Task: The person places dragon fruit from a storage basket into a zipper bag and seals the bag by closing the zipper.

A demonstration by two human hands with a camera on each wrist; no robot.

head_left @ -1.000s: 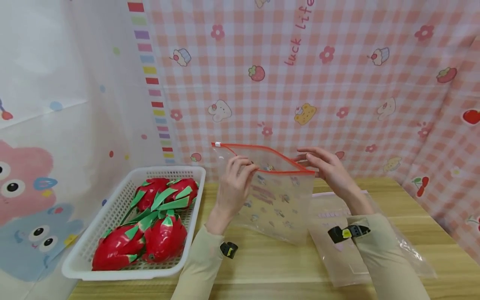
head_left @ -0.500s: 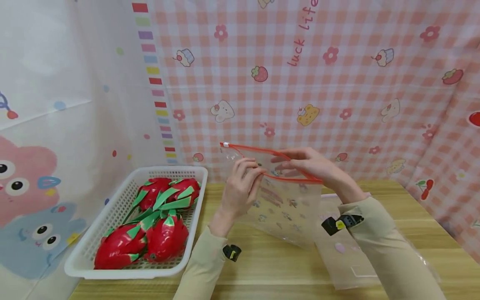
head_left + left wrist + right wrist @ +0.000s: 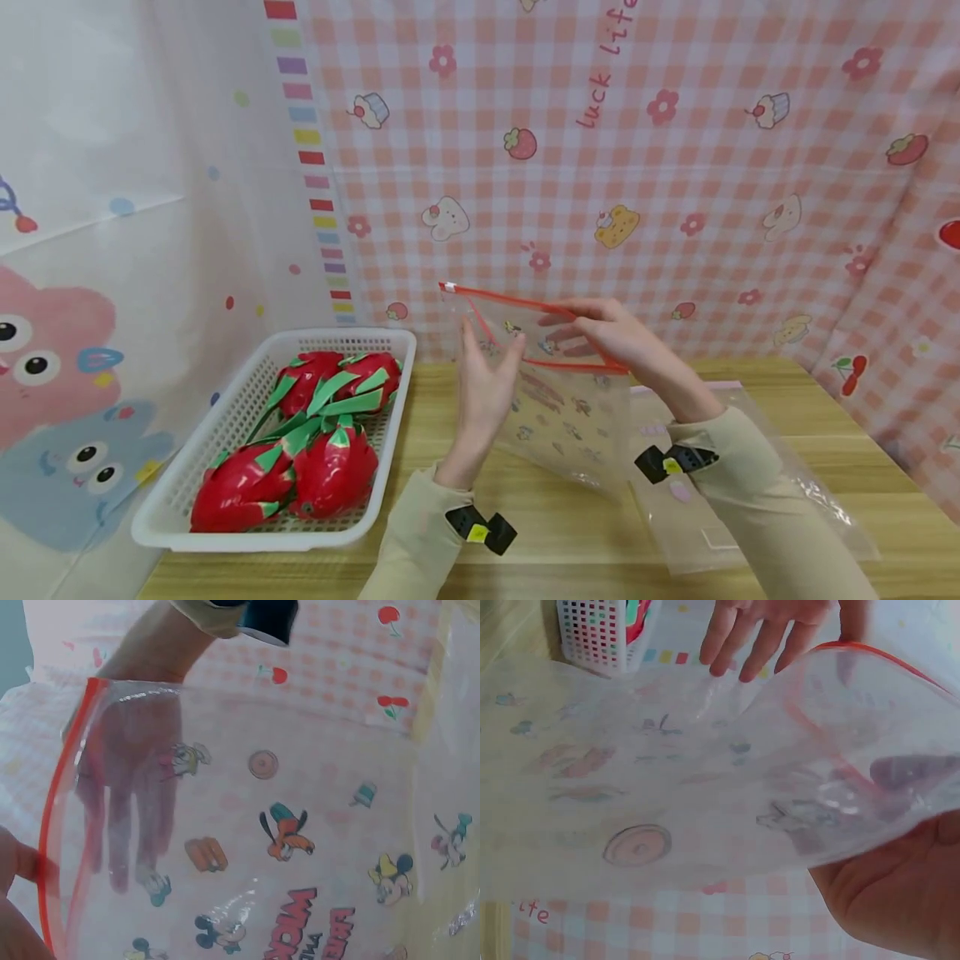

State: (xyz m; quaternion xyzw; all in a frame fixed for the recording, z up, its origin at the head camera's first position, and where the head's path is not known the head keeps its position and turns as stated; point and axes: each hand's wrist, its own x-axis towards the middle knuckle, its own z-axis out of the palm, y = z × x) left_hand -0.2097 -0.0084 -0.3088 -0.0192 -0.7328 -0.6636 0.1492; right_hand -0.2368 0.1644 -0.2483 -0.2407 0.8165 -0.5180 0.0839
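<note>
A clear zip bag (image 3: 566,433) with a red-edged mouth and cartoon prints hangs upright over the table, its mouth spread. Its white slider (image 3: 449,287) sits at the far left end of the mouth. My left hand (image 3: 483,392) is at the near left rim, thumb by the red strip; in the right wrist view its fingers (image 3: 761,641) stretch straight and spread outside the film. My right hand (image 3: 622,337) holds the far rim, with the thumb (image 3: 915,772) seen through the film. The left wrist view shows its extended fingers (image 3: 139,825) through the plastic.
At left stands a white perforated basket (image 3: 262,542) with several red dragon fruits (image 3: 333,471) with green leaves. More flat clear bags (image 3: 678,517) lie on the wooden table (image 3: 570,542) under the right forearm. A pink checked cloth (image 3: 480,192) hangs behind.
My right hand has moved left from the bag's right corner to the far rim. My left hand's bent fingers have straightened and shifted to the bag's left side.
</note>
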